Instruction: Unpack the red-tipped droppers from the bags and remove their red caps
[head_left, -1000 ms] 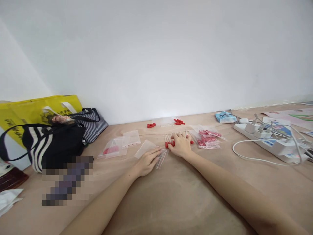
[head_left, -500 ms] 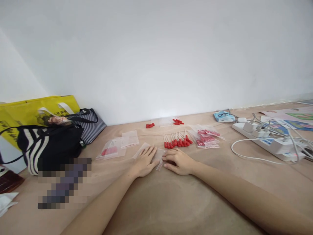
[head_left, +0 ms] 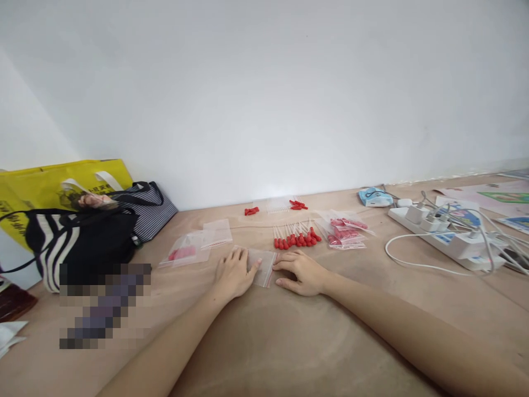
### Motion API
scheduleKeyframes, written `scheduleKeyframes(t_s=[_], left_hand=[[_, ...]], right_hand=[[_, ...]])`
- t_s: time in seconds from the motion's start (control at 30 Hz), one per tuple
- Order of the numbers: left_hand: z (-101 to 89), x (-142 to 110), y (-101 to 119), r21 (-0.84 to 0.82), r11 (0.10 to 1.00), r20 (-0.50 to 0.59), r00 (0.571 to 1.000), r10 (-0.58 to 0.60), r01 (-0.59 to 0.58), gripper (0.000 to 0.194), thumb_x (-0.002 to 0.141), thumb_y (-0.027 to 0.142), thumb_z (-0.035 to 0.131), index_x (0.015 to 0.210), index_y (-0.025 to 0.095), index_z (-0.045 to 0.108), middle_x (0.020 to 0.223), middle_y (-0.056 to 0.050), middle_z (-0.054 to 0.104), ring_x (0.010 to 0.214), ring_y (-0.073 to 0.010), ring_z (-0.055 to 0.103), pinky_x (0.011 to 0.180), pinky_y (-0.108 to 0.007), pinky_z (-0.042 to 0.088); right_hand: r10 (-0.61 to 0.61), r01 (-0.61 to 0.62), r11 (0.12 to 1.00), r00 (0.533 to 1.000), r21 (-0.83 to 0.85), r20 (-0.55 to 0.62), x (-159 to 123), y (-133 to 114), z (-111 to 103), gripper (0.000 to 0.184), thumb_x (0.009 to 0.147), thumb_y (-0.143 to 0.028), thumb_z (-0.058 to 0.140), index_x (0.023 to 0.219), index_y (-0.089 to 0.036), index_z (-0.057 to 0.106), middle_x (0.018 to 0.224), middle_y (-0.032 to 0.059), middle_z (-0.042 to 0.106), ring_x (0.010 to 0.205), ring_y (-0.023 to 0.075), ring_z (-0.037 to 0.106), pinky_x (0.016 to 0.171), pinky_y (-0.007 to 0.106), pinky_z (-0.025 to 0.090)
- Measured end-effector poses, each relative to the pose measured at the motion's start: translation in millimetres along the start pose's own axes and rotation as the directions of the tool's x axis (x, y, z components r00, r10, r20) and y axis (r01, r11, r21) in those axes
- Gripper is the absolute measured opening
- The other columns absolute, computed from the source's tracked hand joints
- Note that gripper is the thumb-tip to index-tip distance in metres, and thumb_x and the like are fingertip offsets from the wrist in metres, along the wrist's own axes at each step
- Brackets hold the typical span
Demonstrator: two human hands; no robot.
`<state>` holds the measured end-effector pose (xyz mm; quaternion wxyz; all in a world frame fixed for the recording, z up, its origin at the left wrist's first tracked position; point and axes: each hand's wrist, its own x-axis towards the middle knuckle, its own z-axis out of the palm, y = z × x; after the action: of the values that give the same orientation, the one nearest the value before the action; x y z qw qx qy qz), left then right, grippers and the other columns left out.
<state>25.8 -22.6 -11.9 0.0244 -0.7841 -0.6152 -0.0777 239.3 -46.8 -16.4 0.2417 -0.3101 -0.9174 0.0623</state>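
Observation:
A small clear zip bag (head_left: 264,269) lies flat on the table between my hands. My left hand (head_left: 235,274) rests over the bag's left part, fingers stretched and thumb apart. At its right edge is my right hand (head_left: 302,273), with curved fingertips touching the edge and the thumb held apart. Just beyond the hands lies a row of droppers (head_left: 298,238) with red bulbs and thin pale stems. To the right are bags with red pieces inside (head_left: 346,234). On the left sit another bag with red contents (head_left: 182,252) and some flat clear bags (head_left: 217,232).
Small red pieces (head_left: 252,211) and more red-ended pieces (head_left: 298,205) lie near the wall. A white power strip (head_left: 450,242) with cables and a blue face mask (head_left: 374,197) are at right. A black bag (head_left: 91,248) and yellow bag (head_left: 25,182) stand at left.
My left hand has slid a little left, uncovering more of the clear zip bag. The right hand stays nearly in place at the bag's edge. The view has shifted slightly.

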Motion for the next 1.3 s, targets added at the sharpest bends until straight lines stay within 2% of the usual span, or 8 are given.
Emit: scheduleKeyframes(t_s=[0.17,0.4,0.57,0.8,0.97,1.13,1.2,1.3], left_hand=[[-10.1,6.8,-26.2,-0.171,0.973,-0.145,0.973,-0.179,0.154,0.037,0.076,0.043,0.044,0.099,0.016,0.053,0.108,-0.012,0.053,0.105,-0.0261,0.047,0.089,-0.039,0.036],[-12.6,5.2,-39.3,-0.49,0.858,0.056,0.988,-0.143,0.152,0.024,0.063,0.025,0.057,0.085,0.017,0.053,0.08,-0.001,0.058,0.066,-0.0148,0.055,0.064,-0.027,0.044],[-31.2,10.1,-56.9,-0.283,0.959,0.027,1.0,-0.001,0.009,0.021,0.067,0.01,0.043,0.076,0.02,0.059,0.077,0.0,0.062,0.075,-0.0174,0.056,0.067,-0.027,0.039],[-67.0,65.1,-117.1,0.207,0.975,-0.245,0.969,-0.024,0.076,0.023,0.068,0.007,0.043,0.063,0.021,0.06,0.08,-0.001,0.066,0.083,-0.0226,0.053,0.081,-0.038,0.028],[-59.5,96.3,-136.9,0.196,0.977,-0.277,0.96,-0.03,0.086,0.02,0.073,0.01,0.045,0.063,0.019,0.059,0.087,-0.003,0.064,0.091,-0.023,0.05,0.087,-0.04,0.024],[-54.5,89.0,-158.0,0.098,0.975,-0.297,0.941,-0.164,0.201,0.026,0.072,0.006,0.042,0.089,0.016,0.058,0.116,-0.009,0.051,0.106,-0.0254,0.043,0.086,-0.037,0.03],[-56.7,82.9,-173.2,0.028,0.946,-0.272,0.913,-0.304,0.323,0.023,0.07,0.009,0.046,0.091,0.01,0.057,0.099,-0.014,0.057,0.094,-0.0284,0.049,0.075,-0.038,0.036],[-59.1,75.3,-193.3,-0.088,0.901,-0.187,0.881,-0.434,0.425,0.007,0.06,0.013,0.06,0.064,0.009,0.057,0.058,-0.005,0.056,0.07,-0.0244,0.054,0.064,-0.033,0.039]], right_hand=[[0.019,-0.019,0.999,1.0,0.03,0.014,0.9,2.4,1.2,0.027,0.079,-0.034,0.051,0.1,-0.018,0.056,0.101,0.0053,0.06,0.094,0.017,0.052,0.083,0.031,0.035],[0.043,-0.043,0.998,0.999,0.048,0.004,0.4,2.1,2.6,0.028,0.079,-0.034,0.052,0.102,-0.02,0.056,0.103,0.0035,0.06,0.096,0.0158,0.051,0.084,0.031,0.035],[0.044,-0.044,0.998,0.999,0.049,0.005,0.0,2.1,2.4,0.03,0.079,-0.036,0.051,0.104,-0.02,0.055,0.106,0.005,0.058,0.097,0.0167,0.051,0.085,0.032,0.034],[0.087,-0.089,0.994,0.996,0.064,0.029,0.8,0.8,2.1,0.035,0.078,-0.035,0.052,0.109,-0.018,0.053,0.105,0.0065,0.058,0.097,0.0182,0.051,0.084,0.034,0.034],[0.098,-0.1,0.992,0.995,0.078,0.037,1.3,-1.1,2.0,0.033,0.078,-0.035,0.051,0.107,-0.02,0.054,0.106,0.0051,0.057,0.097,0.0174,0.051,0.083,0.033,0.033],[0.105,-0.108,0.992,0.993,0.072,0.046,1.3,-1.5,1.1,0.033,0.078,-0.036,0.051,0.107,-0.02,0.054,0.107,0.0056,0.057,0.097,0.0176,0.05,0.083,0.033,0.033],[0.102,-0.105,0.992,0.994,0.071,0.047,1.6,-0.6,1.2,0.034,0.078,-0.036,0.051,0.107,-0.02,0.054,0.107,0.006,0.056,0.097,0.0177,0.05,0.083,0.033,0.033],[0.089,-0.093,0.993,0.995,0.074,0.046,1.8,1.0,2.1,0.034,0.077,-0.036,0.052,0.107,-0.02,0.054,0.107,0.0063,0.056,0.098,0.0178,0.05,0.084,0.033,0.033]])
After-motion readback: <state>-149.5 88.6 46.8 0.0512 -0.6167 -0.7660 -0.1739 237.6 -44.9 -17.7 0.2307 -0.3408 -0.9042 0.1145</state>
